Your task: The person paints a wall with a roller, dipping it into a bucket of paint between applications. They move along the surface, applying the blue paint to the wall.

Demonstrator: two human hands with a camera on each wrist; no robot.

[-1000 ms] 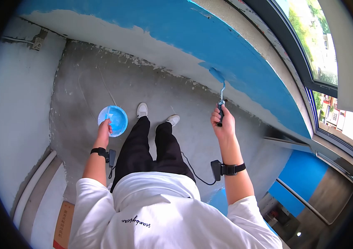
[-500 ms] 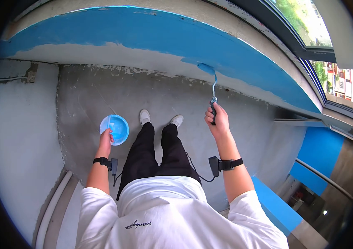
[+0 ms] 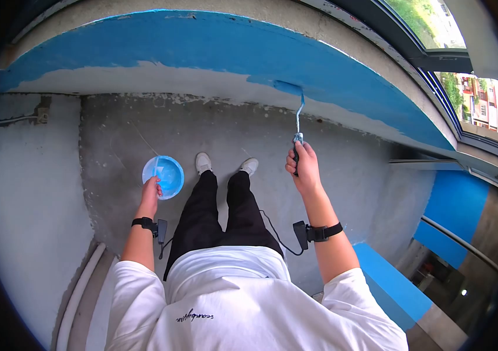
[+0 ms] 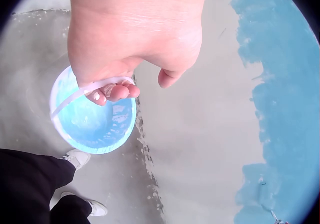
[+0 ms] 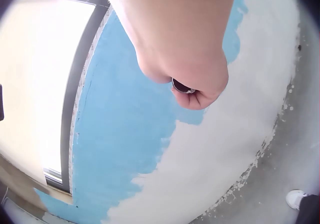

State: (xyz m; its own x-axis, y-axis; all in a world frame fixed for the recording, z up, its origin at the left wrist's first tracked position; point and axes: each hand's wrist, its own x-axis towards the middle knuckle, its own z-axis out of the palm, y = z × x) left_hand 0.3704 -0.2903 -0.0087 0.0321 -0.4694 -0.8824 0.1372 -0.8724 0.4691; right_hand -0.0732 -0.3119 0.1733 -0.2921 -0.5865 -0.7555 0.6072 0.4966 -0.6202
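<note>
My left hand (image 3: 150, 196) grips the white handle (image 4: 75, 94) of a round bucket (image 3: 172, 186), which hangs over the floor and holds blue paint. In the left wrist view my left hand (image 4: 135, 33) has its fingers curled round that handle. My right hand (image 3: 304, 167) holds the dark grip of a paint roller, whose blue head (image 3: 288, 88) lies against the painted part of the low wall (image 3: 202, 47). From the right wrist, my right hand (image 5: 185, 68) is closed round the grip (image 5: 182, 86); the roller head is hidden there.
Below the blue paint runs a whitish strip of wall (image 3: 138, 77), ragged along its upper edge. A window (image 3: 483, 102) stands at the upper right. Two shoes (image 3: 203, 162) are on the grey floor (image 3: 120, 128). A pale pipe (image 3: 79, 292) lies at the lower left.
The view has swung, shifting the wall and window. The roller head has moved left along the wall, with my right hand following. My left hand still holds the bucket by its handle.
</note>
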